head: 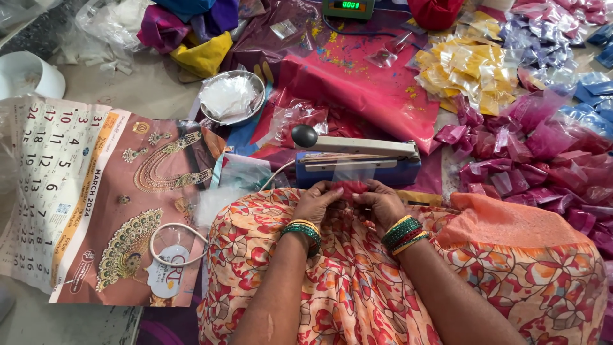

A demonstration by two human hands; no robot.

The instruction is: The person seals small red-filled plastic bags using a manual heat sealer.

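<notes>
A small pink packet [350, 187] is pinched by both hands (left [317, 202], right [382, 203]) below the sealer [357, 160], unsealed; finished packets [511, 147] are piled at right.

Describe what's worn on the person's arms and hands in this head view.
Both forearms are bare, with no sleeves or gloves in view. The left hand has a wrist stack of bangles, green with gold-coloured ones at the edge. The right hand has a thicker stack: green, red and gold-coloured bangles. No rings or watch can be made out.
</notes>
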